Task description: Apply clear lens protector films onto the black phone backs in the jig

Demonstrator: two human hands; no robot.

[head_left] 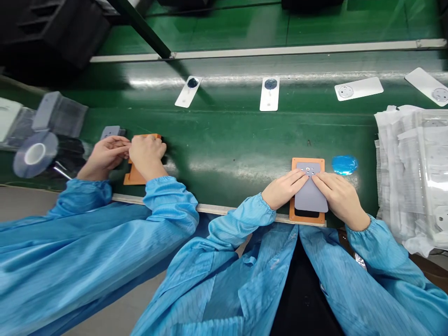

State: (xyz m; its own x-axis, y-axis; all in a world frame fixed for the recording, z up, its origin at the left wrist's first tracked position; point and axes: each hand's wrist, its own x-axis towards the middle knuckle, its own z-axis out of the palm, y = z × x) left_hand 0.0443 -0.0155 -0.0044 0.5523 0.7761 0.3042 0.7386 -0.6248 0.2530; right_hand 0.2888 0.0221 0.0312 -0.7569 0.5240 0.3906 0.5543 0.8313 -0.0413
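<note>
A grey phone back cover with a few small camera holes near its top lies slightly askew over an orange fixture. Dark recess shows below the cover's lower edge. My left hand grips the cover from the left, fingertips near the camera holes. From the other side my right hand holds its right edge, thumb and fingers close to the same holes. Just beyond my right hand a round blue film piece rests on the green bench.
At left, a co-worker's hands work over another orange fixture. A tape roll stands farther left. Several white cards with round parts lie along the green belt. Stacked clear trays are at right.
</note>
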